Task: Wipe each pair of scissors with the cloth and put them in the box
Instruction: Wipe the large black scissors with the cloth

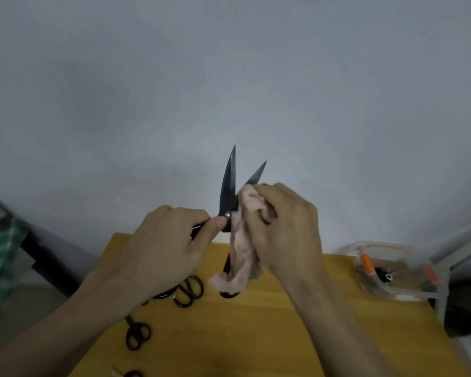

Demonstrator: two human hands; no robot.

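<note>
Above the table (pixel 269 322), open scissors (pixel 229 186) are gripped near the pivot by the left hand (pixel 169 248), blades up, while a cloth (pixel 242 240) is pinched around one blade by the right hand (pixel 286 227); the box (pixel 397 273) sits at the table's right edge.

Two bare forearms, entering from the lower edge of the view, each uncovered as far as the frame shows; no sleeve, cuff or glove in sight. Left hand (pixel 169 246): bare, no ring, watch or band on wrist or fingers, thumbnail short and unpainted. Right hand (pixel 286 227): likewise bare, wrist unadorned, knuckles and back of hand toward the camera.
</note>
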